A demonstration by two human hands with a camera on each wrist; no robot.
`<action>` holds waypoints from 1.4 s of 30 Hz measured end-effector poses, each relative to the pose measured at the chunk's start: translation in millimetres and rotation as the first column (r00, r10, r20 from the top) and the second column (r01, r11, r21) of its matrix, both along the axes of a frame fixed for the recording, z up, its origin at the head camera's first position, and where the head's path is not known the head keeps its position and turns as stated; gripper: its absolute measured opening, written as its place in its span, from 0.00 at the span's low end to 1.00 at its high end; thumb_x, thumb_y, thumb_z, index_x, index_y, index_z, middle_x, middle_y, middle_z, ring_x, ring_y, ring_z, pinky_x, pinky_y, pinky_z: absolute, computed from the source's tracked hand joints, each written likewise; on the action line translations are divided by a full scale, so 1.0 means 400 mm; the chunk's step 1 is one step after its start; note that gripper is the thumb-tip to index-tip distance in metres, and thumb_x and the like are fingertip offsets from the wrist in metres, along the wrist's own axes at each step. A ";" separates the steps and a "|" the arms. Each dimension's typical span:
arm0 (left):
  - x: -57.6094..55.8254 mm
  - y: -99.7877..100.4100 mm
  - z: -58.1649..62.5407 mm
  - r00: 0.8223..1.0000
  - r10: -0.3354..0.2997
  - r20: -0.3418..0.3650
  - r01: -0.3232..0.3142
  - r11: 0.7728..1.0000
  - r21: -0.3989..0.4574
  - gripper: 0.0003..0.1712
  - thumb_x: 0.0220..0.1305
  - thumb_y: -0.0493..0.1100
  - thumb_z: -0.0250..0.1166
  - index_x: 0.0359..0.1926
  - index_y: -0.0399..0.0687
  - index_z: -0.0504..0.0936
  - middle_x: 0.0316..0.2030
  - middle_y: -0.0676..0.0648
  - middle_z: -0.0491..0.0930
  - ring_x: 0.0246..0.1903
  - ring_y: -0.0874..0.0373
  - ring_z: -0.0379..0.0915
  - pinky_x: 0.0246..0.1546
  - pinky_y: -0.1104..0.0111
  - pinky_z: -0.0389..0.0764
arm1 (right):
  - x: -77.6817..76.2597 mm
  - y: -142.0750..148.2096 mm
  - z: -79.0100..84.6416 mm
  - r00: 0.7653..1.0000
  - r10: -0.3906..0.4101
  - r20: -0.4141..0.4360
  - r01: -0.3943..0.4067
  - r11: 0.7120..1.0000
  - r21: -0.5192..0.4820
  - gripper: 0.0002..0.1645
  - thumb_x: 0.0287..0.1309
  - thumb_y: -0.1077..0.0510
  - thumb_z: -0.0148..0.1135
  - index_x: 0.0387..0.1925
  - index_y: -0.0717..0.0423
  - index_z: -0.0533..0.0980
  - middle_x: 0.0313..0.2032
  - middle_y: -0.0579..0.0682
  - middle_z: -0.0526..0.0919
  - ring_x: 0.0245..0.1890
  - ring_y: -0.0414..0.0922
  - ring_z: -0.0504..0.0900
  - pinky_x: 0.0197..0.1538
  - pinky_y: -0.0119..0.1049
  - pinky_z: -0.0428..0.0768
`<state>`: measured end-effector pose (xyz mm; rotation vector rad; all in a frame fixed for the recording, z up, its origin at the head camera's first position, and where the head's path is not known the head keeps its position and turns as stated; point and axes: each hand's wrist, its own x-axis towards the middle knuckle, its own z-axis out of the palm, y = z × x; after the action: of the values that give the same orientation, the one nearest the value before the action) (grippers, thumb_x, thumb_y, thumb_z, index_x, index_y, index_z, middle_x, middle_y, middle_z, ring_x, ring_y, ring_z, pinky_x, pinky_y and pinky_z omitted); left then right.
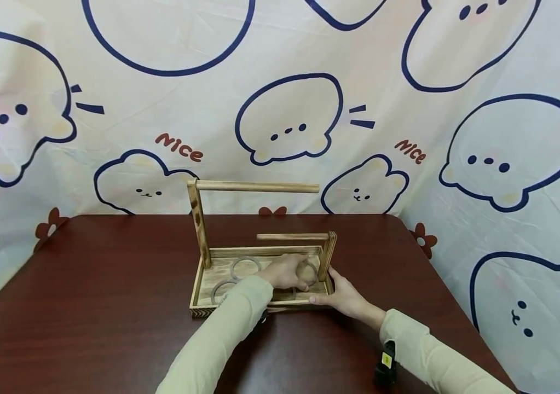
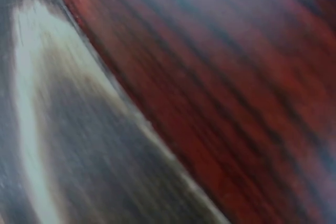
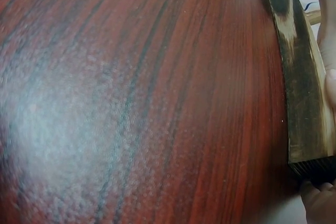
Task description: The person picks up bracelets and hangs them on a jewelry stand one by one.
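Observation:
A shallow wooden tray with scorched grain stands on the table, bearing several thin grey rings on its floor. My left hand reaches over the front rim into the right half. Its thumb and fingers are bent around a ring near the right post, partly hiding it. My right hand grips the tray's front right corner, thumb on the front rim and fingers at the end. The right wrist view shows its fingertips against the corner. The left wrist view holds only the blurred tray side and table.
A tall post at the tray's left carries a long horizontal rod. On the right, a shorter post carries a lower rod. The dark red table meets a printed cloth behind it.

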<state>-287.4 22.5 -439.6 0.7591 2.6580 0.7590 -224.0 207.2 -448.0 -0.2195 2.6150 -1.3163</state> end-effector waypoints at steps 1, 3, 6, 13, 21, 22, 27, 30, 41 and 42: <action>0.000 0.000 0.001 1.000 -0.005 -0.008 0.005 1.000 -0.003 0.49 0.46 0.54 0.72 0.67 0.49 0.61 0.64 0.48 0.65 0.63 0.50 0.60 0.61 0.58 0.64 | 0.000 0.000 -0.001 1.000 -0.001 0.000 0.001 1.000 0.000 0.66 0.40 0.44 0.72 0.71 0.60 0.42 0.68 0.60 0.55 0.68 0.55 0.53 0.64 0.54 0.58; 0.001 -0.001 0.003 1.000 -0.011 -0.027 0.011 1.000 -0.010 0.49 0.45 0.54 0.72 0.67 0.48 0.61 0.63 0.48 0.66 0.62 0.50 0.61 0.60 0.58 0.65 | -0.001 0.000 -0.004 1.000 0.002 0.000 -0.002 1.000 -0.001 0.66 0.41 0.44 0.72 0.71 0.60 0.42 0.68 0.60 0.55 0.68 0.55 0.54 0.64 0.54 0.58; 0.002 -0.004 0.006 0.999 -0.006 -0.039 0.006 1.000 -0.016 0.49 0.45 0.54 0.72 0.67 0.49 0.61 0.63 0.48 0.66 0.62 0.49 0.61 0.60 0.58 0.65 | 0.001 0.001 -0.008 1.000 0.006 0.000 -0.006 1.000 0.004 0.66 0.41 0.43 0.72 0.71 0.60 0.42 0.68 0.60 0.55 0.68 0.55 0.54 0.64 0.54 0.58; 0.006 -0.015 0.008 0.999 0.026 -0.034 -0.025 0.999 0.027 0.49 0.46 0.55 0.72 0.68 0.53 0.60 0.64 0.49 0.65 0.62 0.50 0.61 0.60 0.57 0.65 | 0.005 0.001 -0.013 1.000 -0.008 -0.003 0.008 1.000 0.018 0.66 0.40 0.44 0.72 0.70 0.62 0.43 0.68 0.62 0.54 0.67 0.56 0.54 0.64 0.54 0.59; 0.025 -0.025 0.028 0.997 0.031 -0.069 -0.021 0.989 0.146 0.46 0.45 0.52 0.73 0.65 0.49 0.64 0.62 0.49 0.68 0.60 0.52 0.65 0.58 0.59 0.68 | 0.006 -0.002 -0.017 1.000 0.003 0.001 -0.003 1.000 0.008 0.65 0.41 0.44 0.72 0.70 0.61 0.43 0.68 0.61 0.54 0.67 0.56 0.55 0.63 0.54 0.60; 0.029 -0.026 0.031 0.997 0.032 -0.076 -0.019 0.987 0.157 0.47 0.45 0.52 0.73 0.65 0.49 0.64 0.62 0.49 0.67 0.60 0.53 0.65 0.58 0.60 0.68 | 0.007 -0.002 -0.017 1.000 0.003 0.002 -0.003 1.000 0.006 0.65 0.41 0.44 0.72 0.70 0.61 0.43 0.68 0.61 0.54 0.67 0.56 0.55 0.63 0.54 0.60; 0.050 -0.031 0.047 0.996 0.024 -0.090 -0.008 0.984 0.176 0.47 0.45 0.53 0.73 0.65 0.47 0.64 0.64 0.47 0.64 0.59 0.50 0.65 0.58 0.59 0.67 | 0.013 -0.001 -0.017 1.000 -0.004 0.005 0.004 1.000 0.004 0.65 0.41 0.45 0.72 0.70 0.61 0.43 0.68 0.62 0.54 0.67 0.56 0.54 0.63 0.55 0.59; 0.062 -0.036 0.052 0.993 0.019 -0.115 -0.001 0.988 0.155 0.48 0.45 0.55 0.72 0.66 0.48 0.63 0.65 0.46 0.63 0.61 0.48 0.63 0.60 0.56 0.65 | 0.013 -0.001 -0.015 1.000 -0.004 -0.003 0.004 1.000 -0.003 0.65 0.41 0.45 0.73 0.70 0.61 0.43 0.68 0.62 0.54 0.67 0.56 0.54 0.63 0.55 0.59; 0.119 -0.074 0.070 0.978 -0.025 -0.206 0.054 0.989 0.136 0.48 0.44 0.60 0.71 0.65 0.49 0.64 0.61 0.42 0.63 0.50 0.50 0.72 0.49 0.55 0.74 | 0.001 0.001 -0.005 1.000 -0.003 -0.001 0.003 1.000 0.002 0.68 0.39 0.41 0.72 0.71 0.60 0.42 0.68 0.61 0.54 0.67 0.56 0.54 0.63 0.55 0.60; 0.122 -0.076 0.071 0.977 -0.032 -0.212 0.063 0.988 0.142 0.48 0.44 0.59 0.71 0.65 0.48 0.65 0.60 0.42 0.64 0.46 0.52 0.73 0.48 0.56 0.74 | 0.000 0.002 -0.005 1.000 -0.005 -0.001 0.005 1.000 0.003 0.67 0.39 0.41 0.72 0.71 0.60 0.42 0.68 0.61 0.54 0.67 0.56 0.54 0.62 0.55 0.61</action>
<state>-238.5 -7.8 -411.1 0.9884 2.7795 0.9190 -224.1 207.9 -450.0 -0.2140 2.6198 -1.3141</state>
